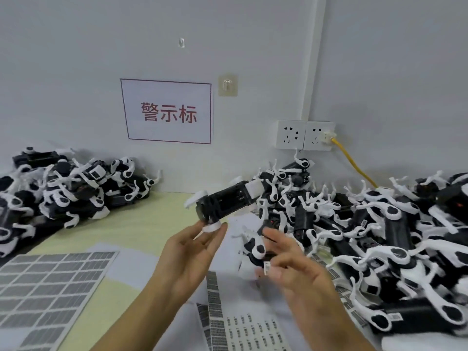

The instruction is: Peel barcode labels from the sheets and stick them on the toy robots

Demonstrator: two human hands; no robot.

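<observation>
Left hand [195, 245] pinching robot [225, 202] by one leg, right hand [291, 264] gripping another robot [255, 245] with label [267, 267] at thumb; best pressed flat on black body.

I could not read the tiny bars on the label sheet [48, 287]; the table's left edge cut it off. My right hand [298, 269] was blurred and hid part of a toy robot [255, 247]. The pile of robots [395, 239] ran off the right side, too tangled to count.
</observation>
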